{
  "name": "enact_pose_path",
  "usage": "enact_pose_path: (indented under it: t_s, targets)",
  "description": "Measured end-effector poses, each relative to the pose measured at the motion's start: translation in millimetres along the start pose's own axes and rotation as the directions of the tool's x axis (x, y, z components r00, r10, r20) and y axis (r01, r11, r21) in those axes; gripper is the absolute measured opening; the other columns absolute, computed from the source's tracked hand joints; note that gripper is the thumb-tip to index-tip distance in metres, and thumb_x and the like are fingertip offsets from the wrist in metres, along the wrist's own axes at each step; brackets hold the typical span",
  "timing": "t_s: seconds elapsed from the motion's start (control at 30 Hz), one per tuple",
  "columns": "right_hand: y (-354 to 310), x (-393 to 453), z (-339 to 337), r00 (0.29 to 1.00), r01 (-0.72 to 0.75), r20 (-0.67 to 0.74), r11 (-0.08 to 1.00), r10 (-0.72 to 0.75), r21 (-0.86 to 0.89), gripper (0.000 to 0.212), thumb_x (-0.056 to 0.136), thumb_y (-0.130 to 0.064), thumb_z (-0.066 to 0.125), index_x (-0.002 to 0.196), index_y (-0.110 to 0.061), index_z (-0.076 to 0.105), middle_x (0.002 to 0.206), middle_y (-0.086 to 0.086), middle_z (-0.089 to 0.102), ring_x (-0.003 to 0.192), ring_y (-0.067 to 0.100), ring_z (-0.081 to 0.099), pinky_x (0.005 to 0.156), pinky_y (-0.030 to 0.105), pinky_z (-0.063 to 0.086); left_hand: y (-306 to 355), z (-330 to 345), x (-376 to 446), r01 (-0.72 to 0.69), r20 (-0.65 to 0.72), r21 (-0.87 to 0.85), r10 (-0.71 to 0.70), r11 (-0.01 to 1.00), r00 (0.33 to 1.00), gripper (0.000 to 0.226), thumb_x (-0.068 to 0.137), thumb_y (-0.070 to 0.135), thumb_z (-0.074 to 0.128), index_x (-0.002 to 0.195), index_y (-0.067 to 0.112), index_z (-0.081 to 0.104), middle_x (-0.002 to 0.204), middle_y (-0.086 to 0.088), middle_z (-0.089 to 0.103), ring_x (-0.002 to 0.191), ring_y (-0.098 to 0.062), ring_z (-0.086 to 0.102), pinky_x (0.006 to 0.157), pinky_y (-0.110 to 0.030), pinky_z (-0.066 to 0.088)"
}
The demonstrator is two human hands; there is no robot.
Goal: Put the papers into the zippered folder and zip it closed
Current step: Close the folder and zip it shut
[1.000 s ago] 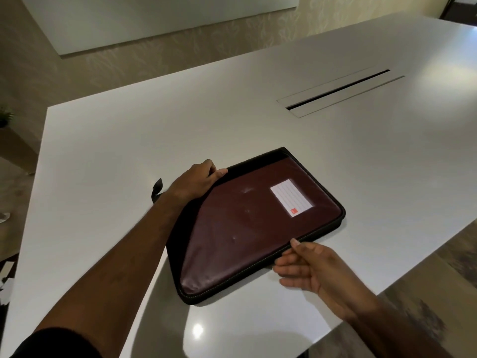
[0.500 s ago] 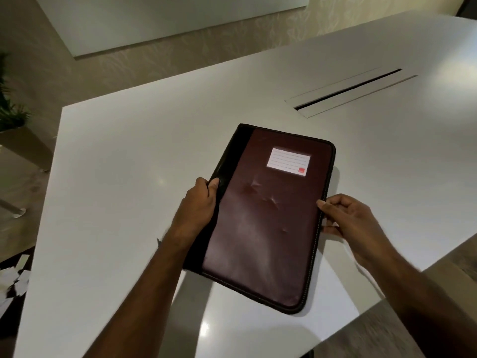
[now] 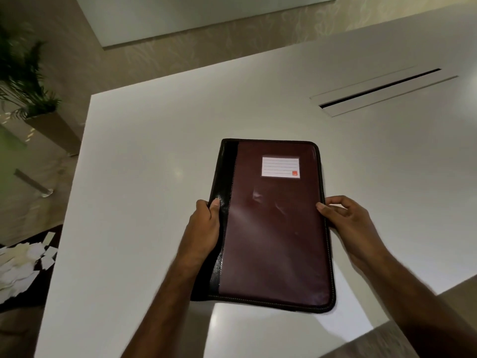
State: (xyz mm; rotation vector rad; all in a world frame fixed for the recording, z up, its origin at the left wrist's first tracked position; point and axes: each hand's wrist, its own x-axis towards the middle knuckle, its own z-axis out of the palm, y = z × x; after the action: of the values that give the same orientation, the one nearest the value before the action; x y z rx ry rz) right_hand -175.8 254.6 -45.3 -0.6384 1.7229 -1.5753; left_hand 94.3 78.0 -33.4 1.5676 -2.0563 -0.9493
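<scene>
A maroon zippered folder [image 3: 273, 228] with a black spine strip and a white label near its top lies closed on the white table [image 3: 144, 156], its long side pointing away from me. My left hand [image 3: 205, 226] grips the black spine edge, thumb on top. My right hand [image 3: 346, 223] holds the right zipper edge with thumb and fingertips. No papers show on the table; whatever is inside the folder is hidden.
A long cable slot [image 3: 382, 91] is cut into the table at the far right. A potted plant [image 3: 23, 81] stands on the floor at left. Scraps of white paper [image 3: 23, 264] lie on the floor beyond the table's left edge.
Both hands have turned the folder from lying slantwise across me to pointing straight away. My right hand shifted from the near edge to the right zipper edge. The view swung to the right.
</scene>
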Motion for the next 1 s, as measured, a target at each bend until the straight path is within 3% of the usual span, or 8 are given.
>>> enact_pose_path:
  t_s: [0.3,0.53,0.63,0.77,0.9,1.0]
  targets:
    - [-3.2,14.7,66.7,0.992,0.022,0.127,1.0,-0.022,0.004,0.035,0.076,-0.046,0.089,0.103,-0.026,0.079,0.102,0.004,0.084,0.099,0.021,0.081,0.095,0.042,0.063,-49.8,-52.6,34.0,0.066,-0.079,0.023,-0.064,0.998,0.995,0.043,0.104,0.059,0.035,0.089,0.022,0.05,0.086,0.005,0.059,0.077,-0.005,0.055,0.058,-0.025,0.034]
    - [-2.4,15.5,119.9,0.956,-0.014,0.294,1.0,0.006,0.025,0.048,0.07,-0.039,0.093,0.114,-0.027,0.079,0.112,-0.001,0.083,0.107,0.017,0.079,0.1,0.043,0.062,-93.0,-99.3,57.0,0.103,-0.159,0.069,-0.091,0.992,0.983,0.047,0.104,0.056,0.038,0.088,0.015,0.054,0.084,-0.001,0.059,0.078,-0.02,0.057,0.062,-0.037,0.036]
    - [1.4,14.5,140.5,0.928,-0.058,0.371,0.997,0.036,0.049,0.051,0.077,-0.025,0.093,0.124,-0.024,0.076,0.113,0.003,0.083,0.109,0.021,0.079,0.1,0.046,0.062,-109.5,-116.5,64.7,0.124,-0.178,0.065,-0.111,0.99,0.978,0.047,0.105,0.054,0.041,0.088,0.013,0.056,0.084,-0.002,0.059,0.079,-0.023,0.057,0.066,-0.038,0.038]
    - [5.1,15.9,165.3,0.905,-0.089,0.42,0.995,0.065,0.038,0.05,0.082,-0.011,0.09,0.128,-0.024,0.074,0.114,0.007,0.082,0.11,0.025,0.078,0.102,0.051,0.06,-130.6,-133.0,71.2,0.145,-0.186,0.075,-0.129,0.987,0.974,0.048,0.105,0.052,0.042,0.088,0.01,0.058,0.083,-0.003,0.06,0.078,-0.024,0.058,0.061,-0.036,0.036]
    - [8.8,17.8,183.9,0.893,-0.091,0.444,0.996,0.075,0.015,0.06,0.076,-0.019,0.092,0.133,-0.021,0.073,0.116,0.008,0.082,0.112,0.026,0.078,0.103,0.053,0.059,-146.1,-143.7,72.8,0.165,-0.189,0.073,-0.148,0.984,0.971,0.046,0.104,0.053,0.044,0.087,0.012,0.06,0.084,-0.001,0.061,0.075,-0.013,0.057,0.058,-0.031,0.037]
    - [11.0,18.0,194.1,0.887,-0.072,0.457,0.997,0.066,-0.003,0.055,0.07,-0.027,0.093,0.122,-0.033,0.077,0.114,0.005,0.083,0.111,0.023,0.078,0.101,0.051,0.06,-152.0,-149.3,72.7,0.181,-0.183,0.078,-0.164,0.98,0.969,0.045,0.104,0.053,0.044,0.089,0.014,0.061,0.083,0.001,0.061,0.074,-0.012,0.056,0.057,-0.029,0.036]
